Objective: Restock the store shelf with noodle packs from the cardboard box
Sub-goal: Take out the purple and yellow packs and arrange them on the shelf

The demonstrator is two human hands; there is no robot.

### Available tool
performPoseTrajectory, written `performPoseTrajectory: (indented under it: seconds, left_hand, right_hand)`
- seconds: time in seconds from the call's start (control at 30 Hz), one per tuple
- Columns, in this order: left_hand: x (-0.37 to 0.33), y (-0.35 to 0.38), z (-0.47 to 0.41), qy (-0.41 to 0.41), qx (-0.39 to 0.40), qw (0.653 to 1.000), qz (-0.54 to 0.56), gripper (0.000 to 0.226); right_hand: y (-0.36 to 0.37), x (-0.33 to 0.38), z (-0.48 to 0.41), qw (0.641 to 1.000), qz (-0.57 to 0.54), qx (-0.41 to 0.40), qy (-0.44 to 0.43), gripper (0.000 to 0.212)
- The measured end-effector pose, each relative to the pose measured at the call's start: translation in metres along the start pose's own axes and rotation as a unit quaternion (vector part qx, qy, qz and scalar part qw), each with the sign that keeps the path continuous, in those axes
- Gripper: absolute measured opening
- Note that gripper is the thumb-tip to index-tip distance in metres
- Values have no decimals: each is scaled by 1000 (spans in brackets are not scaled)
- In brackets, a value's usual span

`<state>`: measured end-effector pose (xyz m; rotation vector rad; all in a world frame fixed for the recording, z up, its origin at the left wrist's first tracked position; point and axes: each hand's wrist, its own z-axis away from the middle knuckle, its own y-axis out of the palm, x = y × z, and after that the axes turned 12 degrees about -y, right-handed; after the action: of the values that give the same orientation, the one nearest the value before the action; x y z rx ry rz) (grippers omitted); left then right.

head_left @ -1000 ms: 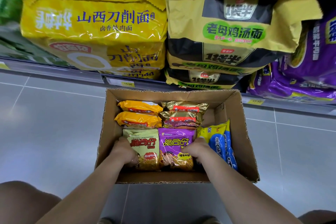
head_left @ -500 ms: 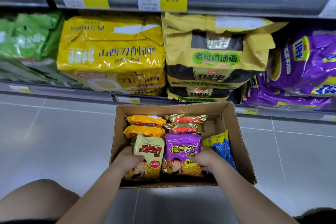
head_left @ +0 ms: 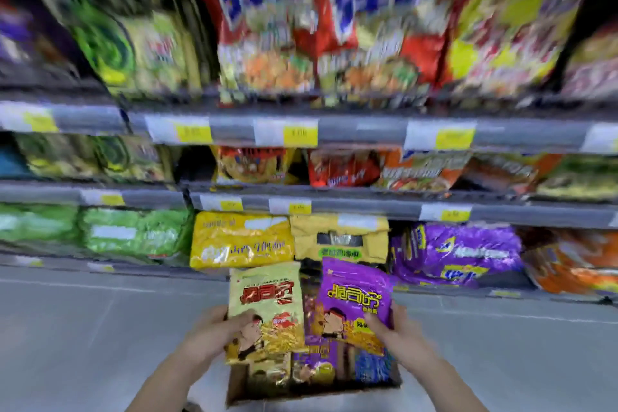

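My left hand (head_left: 214, 336) grips a pale yellow-green noodle pack (head_left: 266, 308) by its lower left corner and holds it upright above the cardboard box (head_left: 240, 388). My right hand (head_left: 399, 333) grips a purple noodle pack (head_left: 354, 301) by its lower right edge, level with the first. Both packs are raised clear of the box. Below them the box on the floor still holds several packs, partly hidden by the raised ones. The store shelf (head_left: 334, 130) rises in tiers ahead, blurred by motion.
The bottom tier holds large green (head_left: 133, 234), yellow (head_left: 240, 241) and purple multipacks (head_left: 458, 254). The middle tier (head_left: 334, 204) carries smaller red and orange packs with a dark gap (head_left: 195, 164) at its left. Grey tiled floor (head_left: 83, 328) lies on both sides of the box.
Both hands have lifted the two packs up out of the box. The view has tilted up sharply, showing two higher shelf tiers.
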<state>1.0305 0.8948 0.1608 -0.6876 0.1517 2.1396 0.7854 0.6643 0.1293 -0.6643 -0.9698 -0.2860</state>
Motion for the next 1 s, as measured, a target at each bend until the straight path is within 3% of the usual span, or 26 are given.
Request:
performPoseTrajectory:
  seconds: [0.13, 0.27, 0.4, 0.53, 0.6, 0.7, 1.0]
  left_hand:
    - [-78, -16, 113, 25, 17, 996, 80, 25]
    - [-175, -35, 239, 109, 27, 990, 89, 27]
    - [-267, -47, 355, 179, 26, 980, 78, 42]
    - [-337, -61, 445, 270, 7, 963, 13, 33]
    - [-365, -69, 478, 283, 15, 959, -9, 50]
    - [-392, -76, 518, 332, 53, 941, -33, 50]
    - [-433, -73, 600, 427, 41, 901, -69, 37]
  right_hand:
    - [-65, 101, 43, 993, -60, -68, -77, 19]
    - [-136, 241, 87, 977, -150, -50, -141, 20]
    - [-204, 365, 127, 965, -141, -60, -212, 18]
    - [-262, 473, 165, 952, -110, -84, -273, 15]
    - [-286, 515, 184, 942, -105, -106, -300, 16]
    - [-314, 567, 213, 924, -93, -132, -346, 23]
    - [-350, 630, 276, 892, -82, -163, -413, 29]
